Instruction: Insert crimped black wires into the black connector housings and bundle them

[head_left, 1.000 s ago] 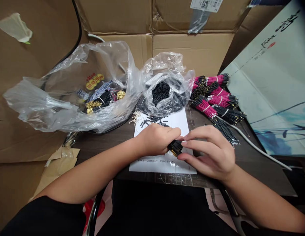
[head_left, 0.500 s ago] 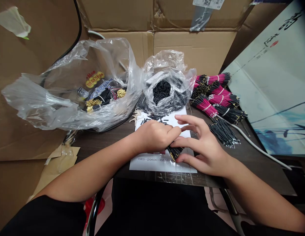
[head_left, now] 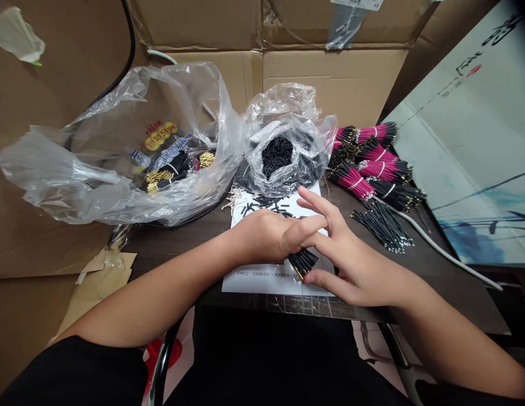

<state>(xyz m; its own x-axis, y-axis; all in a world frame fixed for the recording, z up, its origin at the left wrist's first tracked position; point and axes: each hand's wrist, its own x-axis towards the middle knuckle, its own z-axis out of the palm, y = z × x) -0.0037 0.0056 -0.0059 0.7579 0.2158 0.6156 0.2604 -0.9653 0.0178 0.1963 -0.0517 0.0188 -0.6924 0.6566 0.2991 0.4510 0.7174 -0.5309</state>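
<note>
My left hand (head_left: 262,237) rests on a white printed sheet (head_left: 262,280) and is closed around one end of a bundle of thin black wires (head_left: 303,262) with gold tips. My right hand (head_left: 351,268) lies beside it with the fingers spread. Its forefinger reaches over my left fingers, and its thumb sits close to the gold tips. Short black tubes (head_left: 264,204) lie loose on the sheet just beyond my left hand. The bundle's other end is hidden inside my left hand.
A clear plastic bag (head_left: 287,127) holds many black tubes (head_left: 277,157). Another bag (head_left: 97,175) holds gold-tipped wire bundles. Pink-and-black wire bundles (head_left: 367,163) and a loose black bundle (head_left: 383,226) lie on the dark table (head_left: 440,293), with cardboard behind.
My right hand has lifted off the bundle and spread its fingers, now reaching over my left hand. The bundle is more exposed, and my left hand still holds it.
</note>
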